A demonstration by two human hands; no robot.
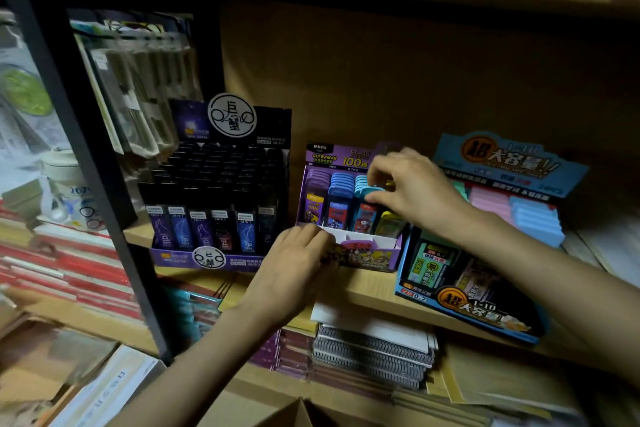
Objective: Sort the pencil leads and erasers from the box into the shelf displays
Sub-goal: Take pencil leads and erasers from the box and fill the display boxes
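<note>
Dim stationery shelving: pale wooden shelf (363, 291), brown back panel, black metal upright (86, 149) at left.

- The purple display box (375, 258) stands at mid-shelf. Its header reads "M&G", "ULTRAMAN", "0.7", "HB", "100", with "0.7mm" beneath.
- The box holds upright lead cases in four rows, left to right: purple (313, 199), blue (339, 199), teal lead cases (364, 217), yellow (391, 225).
- The right hand (412, 191) reaches in from the right. Its thumb is against the front of the teal caps and its forefinger is curled over behind them, so it pinches the top of that row.
- The left hand (298, 260) grips the box's front-left corner, fingers curled over the low front lip.
- The black display (221, 191) sits just beside the box on the left, packed with dark tubes. The front tubes are labelled "2B/0.7" over zodiac signs. A round white sign with the characters 巨蟹 is on its header and again on its front.
- The blue display (460, 305) stands close on the right, printed "2B 0.7", "1:10" and 超大容量. It holds pink, blue and green cases.
- Clear hanging packs (138, 80) are behind the black display.
- On the lower shelf, spiral notebooks (374, 347) lie stacked under a white sheet.
- At far left are stacks of red-edged books (69, 270).
- A cardboard flap (298, 412) shows at the bottom edge.
</note>
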